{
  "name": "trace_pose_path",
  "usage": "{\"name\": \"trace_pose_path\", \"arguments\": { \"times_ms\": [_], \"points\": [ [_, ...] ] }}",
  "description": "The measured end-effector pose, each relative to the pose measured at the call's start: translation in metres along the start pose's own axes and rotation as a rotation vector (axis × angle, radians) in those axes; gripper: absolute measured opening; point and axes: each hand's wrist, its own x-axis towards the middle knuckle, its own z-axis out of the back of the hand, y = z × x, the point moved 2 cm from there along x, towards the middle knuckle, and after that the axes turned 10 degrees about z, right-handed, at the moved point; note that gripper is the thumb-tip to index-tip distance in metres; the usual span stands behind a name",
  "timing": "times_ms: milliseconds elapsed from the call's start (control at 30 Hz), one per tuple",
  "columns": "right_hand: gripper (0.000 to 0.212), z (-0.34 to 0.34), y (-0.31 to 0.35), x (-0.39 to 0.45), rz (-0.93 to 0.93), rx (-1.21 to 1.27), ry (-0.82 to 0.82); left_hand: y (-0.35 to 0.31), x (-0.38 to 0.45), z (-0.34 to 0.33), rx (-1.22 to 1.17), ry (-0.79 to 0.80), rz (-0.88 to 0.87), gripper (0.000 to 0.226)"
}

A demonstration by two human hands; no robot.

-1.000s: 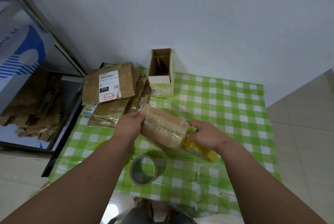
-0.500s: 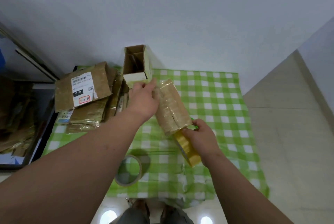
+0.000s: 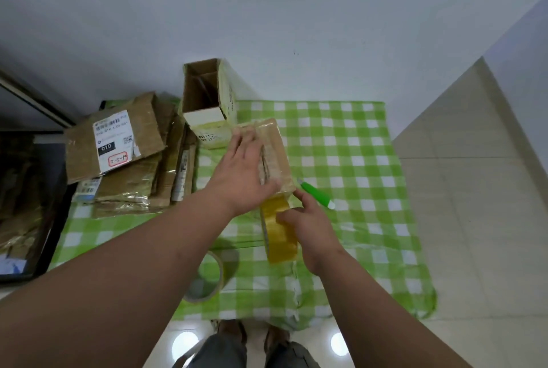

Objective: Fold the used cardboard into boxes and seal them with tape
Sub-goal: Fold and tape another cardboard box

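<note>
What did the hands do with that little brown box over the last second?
The left hand went from gripping the box's end to pressing flat on top as it turned lengthwise. A green cutter came into view. The right hand still holds the yellow tape roll.

Both bare forearms reach forward from bottom of view, converging toward middle; left hand (image 3: 243,174) palm down, fingers (image 3: 241,137) straight and slightly spread, pressing flat on surface beneath it; right hand (image 3: 308,220) lower and nearer body, fingers curled in grip, thumb pointing forward toward left hand; wrists close, not touching.
</note>
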Motion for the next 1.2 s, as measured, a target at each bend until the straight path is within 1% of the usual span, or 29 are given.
{"name": "trace_pose_path", "arguments": {
  "times_ms": [67, 100, 167, 267, 333, 400, 500, 600, 667, 767, 833, 900, 967, 1000, 1067, 1133, 1200],
  "points": [
    [0.06, 0.002, -0.002, -0.002, 0.002, 0.042, 0.053, 0.002, 0.004, 0.002, -0.054, 0.056, 0.001, 0.092],
    [0.061, 0.003, -0.005, -0.002, -0.004, 0.076, 0.066, 0.003, 0.007, 0.004, -0.04, 0.077, 0.001, 0.093],
    [0.055, 0.004, -0.008, -0.003, -0.024, 0.135, 0.089, 0.003, 0.011, 0.008, 0.012, 0.072, 0.0, 0.093],
    [0.044, 0.006, -0.009, -0.007, -0.05, 0.165, 0.155, 0.004, 0.016, 0.011, 0.06, 0.005, 0.014, 0.089],
    [0.044, 0.01, -0.014, -0.009, -0.05, 0.181, 0.19, 0.005, 0.018, 0.008, 0.097, 0.007, 0.016, 0.089],
    [0.044, 0.014, -0.017, -0.012, -0.039, 0.17, 0.201, 0.007, 0.019, 0.006, 0.141, 0.025, 0.011, 0.089],
    [0.024, 0.013, -0.021, -0.013, -0.004, 0.163, 0.225, 0.009, 0.02, 0.006, 0.177, 0.039, 0.013, 0.086],
    [0.024, 0.012, -0.022, -0.013, 0.013, 0.138, 0.244, 0.009, 0.02, 0.008, 0.191, 0.054, 0.009, 0.086],
    [0.019, 0.012, -0.026, -0.012, 0.01, 0.091, 0.233, 0.009, 0.021, 0.01, 0.195, 0.05, 0.007, 0.085],
    [0.014, 0.015, -0.033, -0.012, -0.009, 0.014, 0.209, 0.007, 0.023, 0.013, 0.175, 0.006, 0.007, 0.07],
    [0.012, 0.014, -0.036, -0.01, -0.018, -0.025, 0.215, 0.006, 0.024, 0.014, 0.2, 0.017, 0.003, 0.065],
    [0.015, 0.014, -0.039, -0.011, -0.021, -0.122, 0.195, 0.005, 0.024, 0.014, 0.237, 0.062, -0.006, 0.064],
    [0.033, 0.015, -0.043, -0.013, -0.009, -0.171, 0.172, 0.005, 0.024, 0.016, 0.251, 0.085, -0.01, 0.063],
    [0.04, 0.015, -0.043, -0.015, -0.004, -0.178, 0.167, 0.005, 0.025, 0.017, 0.256, 0.098, -0.011, 0.064],
    [0.046, 0.016, -0.041, -0.018, 0.014, -0.212, 0.171, 0.006, 0.025, 0.017, 0.261, 0.139, -0.007, 0.074],
    [0.046, 0.016, -0.038, -0.017, 0.016, -0.227, 0.204, 0.009, 0.023, 0.014, 0.23, 0.201, -0.006, 0.096],
    [0.042, 0.016, -0.036, -0.013, -0.021, -0.224, 0.229, 0.013, 0.021, 0.012, 0.219, 0.242, -0.016, 0.116]
  ]
}}
